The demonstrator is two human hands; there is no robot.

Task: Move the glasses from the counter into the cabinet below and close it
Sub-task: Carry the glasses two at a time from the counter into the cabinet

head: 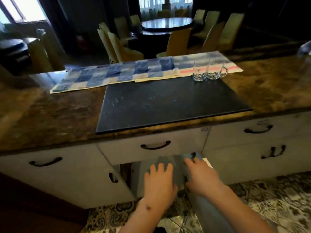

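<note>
- Left hand (159,184): nearest the camera, fingers spread flat against the grey face of the left cabinet door (148,175). Nothing is gripped.
- Right hand (201,178): just beside the left hand, on the right cabinet door (193,158), fingers extended toward that door's top edge. Whether the fingertips curl around the edge cannot be told; no object is held.
- The two hands sit close together but apart, with a narrow gap between them.
- Both doors stand angled outward; a dark opening shows to the left of the left hand. The cabinet's contents are too dark to make out.
- Patterned floor tiles (269,199) lie beneath and to the right of the forearms.
- Drawer (151,148) with a dark curved handle: directly above the hands, shut. Further drawers with matching handles flank it on both sides.
- Worktop (42,111): brown marbled surface beyond the drawer.
- Black mat (168,101): lies flat on the worktop, straight ahead of the hands.
- Glasses (207,71): two clear handled glasses, upright and touching side by side, at the far right corner of the mat, well apart from both hands, ahead and to the right of them.
- Blue checked cloth (117,73): spread along the worktop's far edge, behind the mat.
- Round dining table with covered chairs (166,24): in the dim room beyond the worktop.
</note>
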